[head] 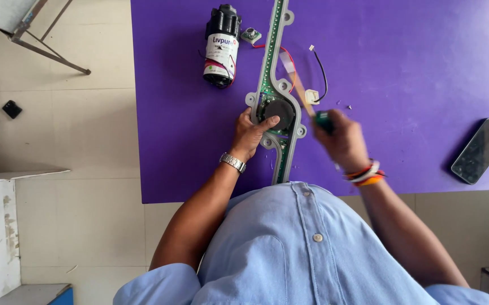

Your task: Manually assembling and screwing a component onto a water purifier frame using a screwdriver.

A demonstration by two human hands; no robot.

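Pump: a black and white pump lay on the purple table toward its far edge, left of the strip.
Left hand: the left hand pressed on the black round disc, fingers curled over it.
Strip: the long grey strip ran from the near edge to the far edge, its long axis straight away from the person.
Right hand: the right hand, blurred, clenched a green-handled screwdriver just right of the disc, its tip angled toward the strip.
Phone: a dark phone lay by the right edge.
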